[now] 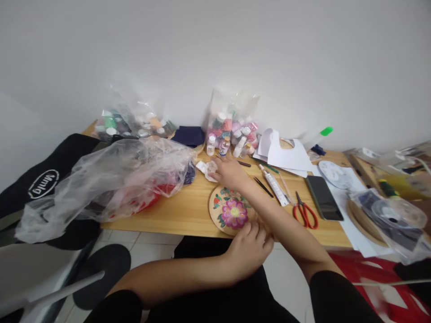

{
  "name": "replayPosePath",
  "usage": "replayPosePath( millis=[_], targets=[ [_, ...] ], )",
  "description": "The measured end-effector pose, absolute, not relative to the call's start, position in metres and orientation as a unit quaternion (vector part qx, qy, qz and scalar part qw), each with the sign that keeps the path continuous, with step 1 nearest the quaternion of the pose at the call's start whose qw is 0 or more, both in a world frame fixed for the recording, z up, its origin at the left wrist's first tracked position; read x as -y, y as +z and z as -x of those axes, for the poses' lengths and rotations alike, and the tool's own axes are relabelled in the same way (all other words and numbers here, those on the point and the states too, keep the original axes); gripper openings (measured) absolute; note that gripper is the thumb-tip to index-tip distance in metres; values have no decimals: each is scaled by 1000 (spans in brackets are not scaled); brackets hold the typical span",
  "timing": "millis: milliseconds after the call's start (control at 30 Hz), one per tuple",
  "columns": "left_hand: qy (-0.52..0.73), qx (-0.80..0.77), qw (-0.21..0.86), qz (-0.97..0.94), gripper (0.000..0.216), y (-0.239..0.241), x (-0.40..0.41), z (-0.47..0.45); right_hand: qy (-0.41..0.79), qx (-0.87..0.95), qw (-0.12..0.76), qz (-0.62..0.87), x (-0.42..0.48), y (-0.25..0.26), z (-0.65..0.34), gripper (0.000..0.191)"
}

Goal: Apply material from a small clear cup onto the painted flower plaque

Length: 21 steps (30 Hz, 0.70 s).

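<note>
1. Painted wooden disc (226, 211) lies flat at the near edge of the wooden desk (188, 208), right in front of the person, probably so both hands can get to it.
2. Its painted face points up, with a pink flower near the middle and smaller blooms and leaves towards the far rim. Being round, it has no long axis. The only direction it offers is that of the picture, which reads upright from the person's seat.
3. The left hand (249, 251) has its fingers curled over the disc's near rim. The thumb is hidden, so this looks like a light steadying hold, likely to keep the disc from sliding off the desk.
4. The right hand (229, 171) reaches palm down beyond the disc, and its forearm crosses the disc's right side on a diagonal. Its fingertips meet a crumpled white tissue (207, 169), but I cannot tell whether they pinch it or merely rest on it.
5. Small bottles (217, 146) stand just behind the tissue, in front of a clear bag of paint pots (232, 119).
6. To the right lie a glue tube (274, 186), red-handled scissors (305, 213) and a phone (323, 197), side by side and within easy reach.
</note>
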<state>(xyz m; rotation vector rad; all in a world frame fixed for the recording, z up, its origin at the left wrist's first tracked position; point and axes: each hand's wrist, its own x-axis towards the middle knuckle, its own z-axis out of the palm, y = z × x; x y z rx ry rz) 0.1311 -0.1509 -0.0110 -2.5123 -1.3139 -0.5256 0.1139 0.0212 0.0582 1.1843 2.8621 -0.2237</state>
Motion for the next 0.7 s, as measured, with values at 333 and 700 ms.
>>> replayPosePath(
  millis=[333, 700],
  targets=[
    [-291, 439, 60, 848, 23, 12, 114, -71, -15, -812, 33, -583, -34, 56, -214, 30],
    [-37, 627, 21, 778, 25, 44, -13, -32, -1, -852, 14, -523, -52, 25, -177, 34]
  ],
)
